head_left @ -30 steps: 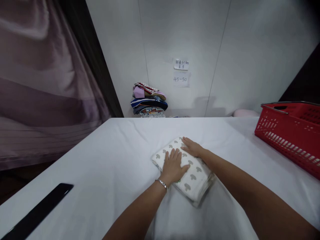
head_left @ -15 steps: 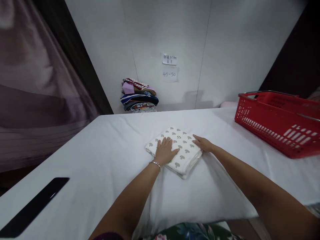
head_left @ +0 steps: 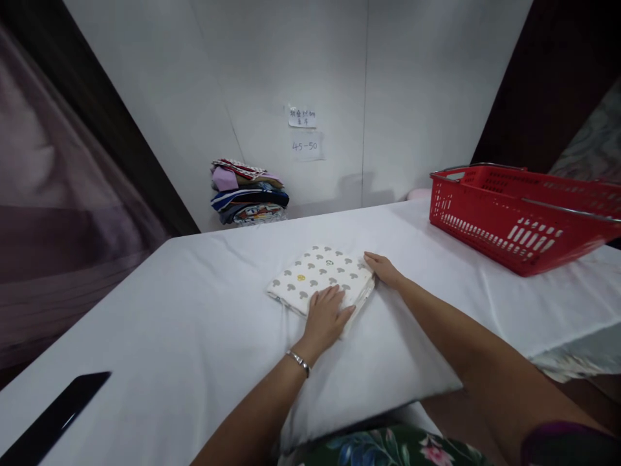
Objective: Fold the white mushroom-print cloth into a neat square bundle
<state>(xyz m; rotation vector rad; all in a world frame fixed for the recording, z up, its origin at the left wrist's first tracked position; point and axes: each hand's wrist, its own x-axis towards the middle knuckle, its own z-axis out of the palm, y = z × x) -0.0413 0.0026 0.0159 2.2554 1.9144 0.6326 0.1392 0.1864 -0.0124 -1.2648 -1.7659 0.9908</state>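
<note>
A folded white cloth (head_left: 320,278) with a grey mushroom print lies on the white-covered table. A small yellow mark and a green one show among the mushrooms. My left hand (head_left: 328,317) rests flat on the cloth's near part, fingers stretched out, and hides some of its near edge. A silver bracelet (head_left: 298,362) circles the left wrist. At the cloth's right corner, my right hand (head_left: 384,268) touches the edge with its fingers extended; its thumb is not clearly seen.
To the right stands a red plastic basket (head_left: 490,223) with metal handles. A stack of folded fabrics (head_left: 250,194) sits by the wall under two paper notes (head_left: 305,133). A long black object (head_left: 61,414) lies at the left front of the table (head_left: 194,310). A curtain (head_left: 63,226) hangs at left.
My left hand has slid from the cloth's left part toward its near corner, uncovering the yellow mark. The right hand stays at the right corner. The view has turned to the right.
</note>
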